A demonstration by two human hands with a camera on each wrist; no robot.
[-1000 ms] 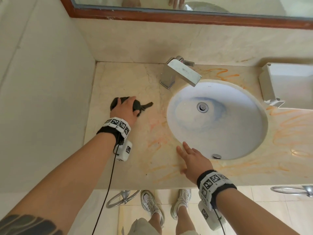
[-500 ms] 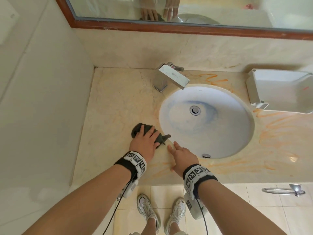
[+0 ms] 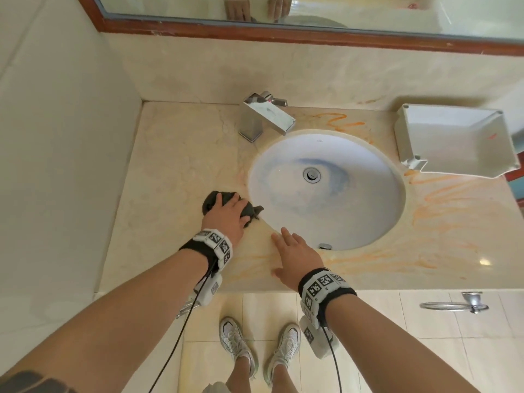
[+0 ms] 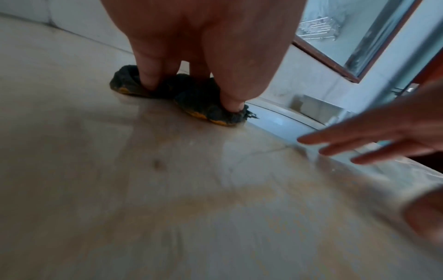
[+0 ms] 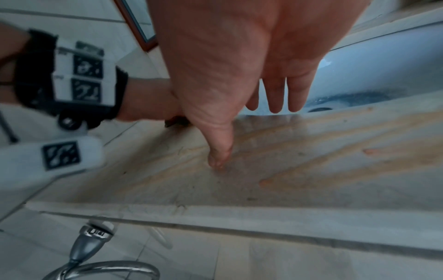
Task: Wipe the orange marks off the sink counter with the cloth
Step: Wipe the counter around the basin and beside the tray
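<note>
Just left of the basin (image 3: 326,191), the left hand (image 3: 225,215) presses down on the dark cloth (image 3: 209,201), which lies bunched on the counter (image 3: 170,154) with one frayed corner reaching the basin's rim. From the left wrist view the fingers (image 4: 148,75) come down side by side onto the cloth (image 4: 199,98), fairly straight, pressing rather than pinching, and orange staining shows along the cloth's lower edge. The right hand (image 3: 297,258) lies flat on the counter at the basin's near-left rim, close beside the left hand but apart from it and from the cloth; its fingers (image 5: 275,94) are straight and slightly spread, pointing toward the basin, with the thumb (image 5: 219,151) splayed out and its tip on the marble. It holds nothing. Orange marks (image 3: 397,255) run in faint streaks along the front strip of the counter under and to the right of the right hand, in heavier scribbles (image 3: 442,199) on the counter right of the basin, and behind the basin beside the chrome tap (image 3: 263,117). A white tray (image 3: 453,140) sits at the far right of the counter. Above runs a mirror (image 3: 312,9) in a wooden frame, and two white shoes (image 3: 261,347) show on the tiled floor below.
</note>
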